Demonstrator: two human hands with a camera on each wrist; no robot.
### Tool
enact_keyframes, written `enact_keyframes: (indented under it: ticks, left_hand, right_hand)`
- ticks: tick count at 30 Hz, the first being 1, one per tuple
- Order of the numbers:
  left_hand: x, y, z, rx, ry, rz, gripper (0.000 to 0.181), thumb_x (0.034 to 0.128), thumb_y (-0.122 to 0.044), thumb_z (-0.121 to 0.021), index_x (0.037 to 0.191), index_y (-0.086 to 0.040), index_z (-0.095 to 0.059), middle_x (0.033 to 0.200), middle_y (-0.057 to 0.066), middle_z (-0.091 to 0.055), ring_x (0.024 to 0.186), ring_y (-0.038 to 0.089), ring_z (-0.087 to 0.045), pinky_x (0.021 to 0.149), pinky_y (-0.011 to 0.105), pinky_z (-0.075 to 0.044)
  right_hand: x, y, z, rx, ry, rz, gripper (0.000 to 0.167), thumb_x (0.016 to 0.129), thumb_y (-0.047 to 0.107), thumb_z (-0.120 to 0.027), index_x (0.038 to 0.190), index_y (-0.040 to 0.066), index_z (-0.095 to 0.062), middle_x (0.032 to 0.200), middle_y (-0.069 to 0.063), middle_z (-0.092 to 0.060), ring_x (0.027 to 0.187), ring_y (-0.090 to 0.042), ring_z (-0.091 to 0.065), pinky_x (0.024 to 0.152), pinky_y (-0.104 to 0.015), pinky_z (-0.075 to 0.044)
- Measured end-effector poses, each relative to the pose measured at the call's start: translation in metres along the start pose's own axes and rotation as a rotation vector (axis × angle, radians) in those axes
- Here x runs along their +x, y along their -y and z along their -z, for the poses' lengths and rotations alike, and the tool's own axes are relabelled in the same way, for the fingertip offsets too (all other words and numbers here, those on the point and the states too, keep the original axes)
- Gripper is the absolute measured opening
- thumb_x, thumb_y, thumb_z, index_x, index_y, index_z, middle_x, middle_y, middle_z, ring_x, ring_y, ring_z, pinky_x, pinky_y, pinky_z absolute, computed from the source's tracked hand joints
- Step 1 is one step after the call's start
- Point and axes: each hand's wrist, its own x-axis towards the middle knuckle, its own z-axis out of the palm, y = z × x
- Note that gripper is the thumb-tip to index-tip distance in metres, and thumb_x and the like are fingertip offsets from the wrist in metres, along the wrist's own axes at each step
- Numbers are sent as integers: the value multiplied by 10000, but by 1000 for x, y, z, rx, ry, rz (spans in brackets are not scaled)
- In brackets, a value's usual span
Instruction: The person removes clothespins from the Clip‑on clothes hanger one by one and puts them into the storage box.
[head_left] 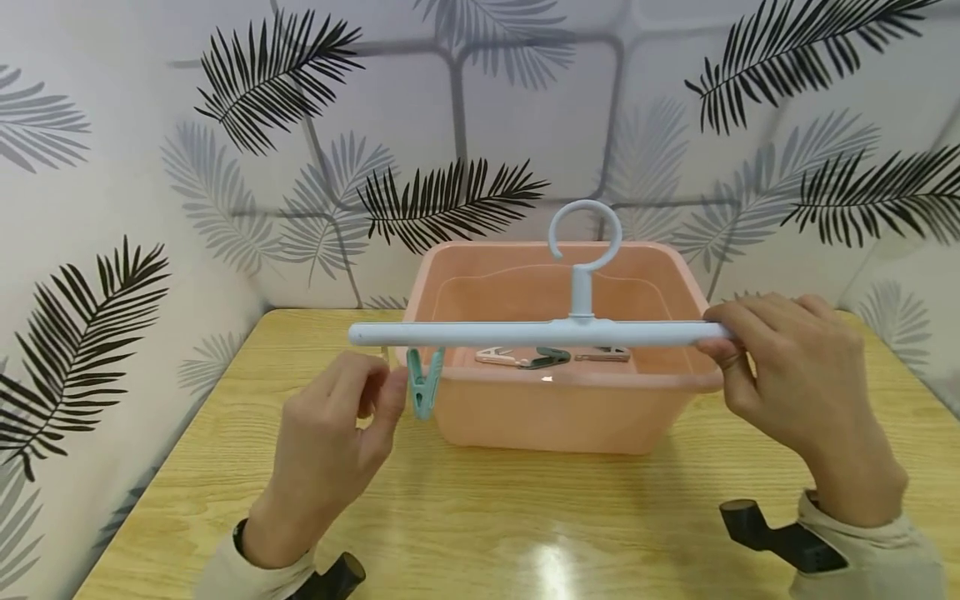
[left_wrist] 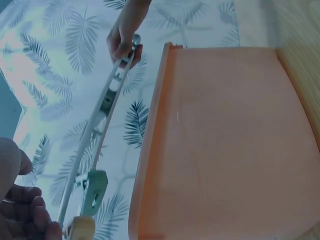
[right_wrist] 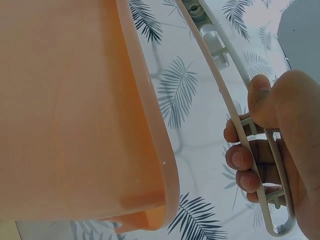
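My right hand (head_left: pixel 802 375) grips the right end of a pale blue hanger (head_left: pixel 465 334), its fingers wrapped round the bar. The hook points up. A green clip (head_left: pixel 424 383) hangs from the bar near its left end. Just below that end is my left hand (head_left: pixel 337 442), its fingers loosely bent. The left wrist view shows the left fingers (left_wrist: pixel 37 212) beside a beige clip (left_wrist: pixel 83 228), thumb apart from them; whether they touch the clip is unclear. The green clip (left_wrist: pixel 95 192) sits beyond it on the hanger.
Behind and below the hanger a pink basin (head_left: pixel 555 417) stands on the wooden table (head_left: pixel 480 517), with several clips (head_left: pixel 546 358) inside it. A wall with a leaf pattern rises behind the table.
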Motion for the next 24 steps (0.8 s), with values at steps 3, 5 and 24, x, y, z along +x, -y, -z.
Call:
enact_keyframes:
  ticks: [3,5,24]
  left_hand:
    - [-3,-13,-3,17,44,-21,425,1036,-313,-416,752,-34,-565,605,-23,-466,487,53,-414,419,179,-358]
    - [-5,-19,-4,31,77,1,457,1038,-339,-402,739,-38,-572,591,-28,-482,470,38,-410,407,169,-352]
    - [-4,-31,0,47,406,347,288,928,-207,-660,987,75,-655,741,109,-690,552,177,-637,488,290,-510]
  right_hand:
    - [0,0,1,-13,16,-1,530,1015,435,-369,832,18,-641,718,-131,-638,634,-326,-589,577,-455,-400]
    - [0,0,2,-12,14,-2,548,1020,447,-360,829,16,-640,711,-130,-633,624,-328,-585,579,-462,-407]
    - [1,0,3,-14,26,5,511,1013,427,-381,843,20,-639,734,-133,-645,663,-337,-607,598,-465,-419]
